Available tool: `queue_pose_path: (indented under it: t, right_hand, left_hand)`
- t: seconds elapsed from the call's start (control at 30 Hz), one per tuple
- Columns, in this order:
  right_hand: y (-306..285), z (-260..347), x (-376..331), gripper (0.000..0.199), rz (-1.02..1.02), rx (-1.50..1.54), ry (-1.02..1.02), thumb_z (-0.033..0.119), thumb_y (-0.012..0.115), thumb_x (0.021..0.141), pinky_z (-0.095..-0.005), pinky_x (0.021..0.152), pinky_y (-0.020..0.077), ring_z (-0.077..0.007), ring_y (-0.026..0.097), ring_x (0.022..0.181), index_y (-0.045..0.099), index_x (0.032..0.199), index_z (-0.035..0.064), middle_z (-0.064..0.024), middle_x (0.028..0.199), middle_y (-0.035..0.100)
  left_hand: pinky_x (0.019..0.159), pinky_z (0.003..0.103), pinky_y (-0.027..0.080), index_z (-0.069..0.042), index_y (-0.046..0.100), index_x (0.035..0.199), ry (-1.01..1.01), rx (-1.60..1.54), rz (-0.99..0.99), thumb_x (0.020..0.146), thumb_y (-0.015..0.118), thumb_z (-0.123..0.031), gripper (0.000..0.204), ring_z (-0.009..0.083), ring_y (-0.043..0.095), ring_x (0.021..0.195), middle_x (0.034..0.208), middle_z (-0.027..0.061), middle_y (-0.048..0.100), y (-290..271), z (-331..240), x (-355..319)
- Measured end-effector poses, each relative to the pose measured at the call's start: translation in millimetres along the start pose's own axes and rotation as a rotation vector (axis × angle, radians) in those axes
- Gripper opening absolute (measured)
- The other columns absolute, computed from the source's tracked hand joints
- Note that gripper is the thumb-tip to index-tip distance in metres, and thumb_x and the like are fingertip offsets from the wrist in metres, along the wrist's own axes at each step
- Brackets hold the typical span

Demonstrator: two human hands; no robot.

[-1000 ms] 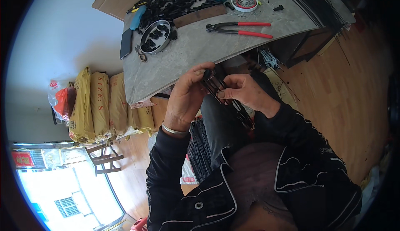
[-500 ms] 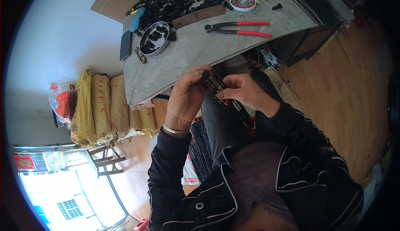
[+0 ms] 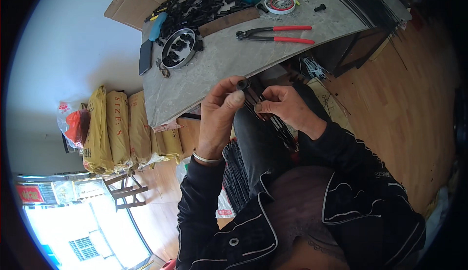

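Observation:
Over my lap, just off the table's near edge, I hold a black rod frame (image 3: 281,129). Its thin rods run down toward my thighs from a round black end piece (image 3: 243,85). The thumb and fingers of my left hand (image 3: 218,109) are closed round that end piece. A little lower, my right hand (image 3: 291,110) pinches the rods between thumb and fingers. Exactly which rods it grips is partly hidden. Most of the frame's lower part lies against my dark trousers.
On the grey table (image 3: 209,70) lie red-handled pincers (image 3: 275,33), a round metal tray (image 3: 178,50) of black parts, a heap of black parts (image 3: 204,2), a white round dish (image 3: 280,3) and a phone (image 3: 146,57). Yellow sacks (image 3: 117,128) stand left; black rods (image 3: 235,177) lie below.
My left hand has shifted its grip: the thumb now presses the end piece, whose round face has turned more into view. My right hand has hardly moved.

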State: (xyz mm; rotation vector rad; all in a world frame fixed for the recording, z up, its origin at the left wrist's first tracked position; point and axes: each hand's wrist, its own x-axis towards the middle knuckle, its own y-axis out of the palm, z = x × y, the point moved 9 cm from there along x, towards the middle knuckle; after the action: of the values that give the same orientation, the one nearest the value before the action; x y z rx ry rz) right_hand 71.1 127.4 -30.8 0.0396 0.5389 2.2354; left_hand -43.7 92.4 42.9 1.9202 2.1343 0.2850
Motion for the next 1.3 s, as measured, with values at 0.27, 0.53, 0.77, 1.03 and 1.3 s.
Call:
queue_pose_path:
  t: [0.27,0.53,0.77,1.03,1.3]
  right_hand:
    - [2.8,12.6,-3.2,0.018,0.050,0.014,-0.065,0.016,0.066,0.090,-0.0229,0.066,0.0466,-0.0087,0.057,0.073,0.061,0.091,-0.0018,-0.0029,0.079,0.062]
    - [3.0,27.6,-14.5,0.018,-0.070,-0.275,-0.156,0.016,0.067,0.089,-0.0217,0.064,0.0459,-0.0072,0.055,0.069,0.062,0.090,-0.0010,-0.0007,0.076,0.060]
    - [6.3,15.8,-5.7,0.014,0.180,-0.123,0.029,0.013,0.070,0.086,-0.0220,0.063,0.0474,-0.0070,0.058,0.066,0.064,0.085,-0.0002,-0.0017,0.073,0.064]
    - [9.8,5.3,-6.8,0.013,0.286,-0.110,0.109,0.009,0.074,0.081,-0.0229,0.065,0.0475,-0.0085,0.060,0.067,0.066,0.083,0.0004,-0.0025,0.074,0.065]
    - [20.9,10.0,-16.7,0.010,0.419,-0.165,0.079,0.007,0.074,0.078,-0.0223,0.062,0.0468,-0.0084,0.060,0.066,0.065,0.080,0.0016,-0.0022,0.072,0.065]
  left_hand:
    - [0.075,0.019,0.043,-0.005,0.061,0.113,0.072,0.065,0.020,0.087,0.067,-0.009,0.027,0.0051,0.053,0.083,0.097,-0.0017,0.060,-4.0,-3.5,1.2]
    - [0.066,0.020,0.045,-0.002,0.059,0.118,0.116,-0.009,0.033,0.086,0.069,-0.011,0.034,0.0075,0.057,0.073,0.094,0.0020,0.064,-2.4,3.0,0.7]
    - [0.075,0.021,0.044,-0.004,0.064,0.115,0.093,-0.021,0.051,0.082,0.073,-0.012,0.035,0.0066,0.054,0.081,0.099,-0.0003,0.063,-0.4,4.2,-1.1]
    - [0.085,0.032,0.046,-0.002,0.064,0.115,0.148,0.027,0.286,0.083,0.074,-0.026,0.042,0.0174,0.057,0.096,0.105,0.0085,0.058,13.1,-1.2,-5.9]
    - [0.085,0.031,0.046,0.000,0.059,0.120,0.125,-0.044,0.319,0.092,0.062,-0.029,0.041,0.0165,0.058,0.094,0.103,0.0085,0.059,30.1,5.8,-4.5]
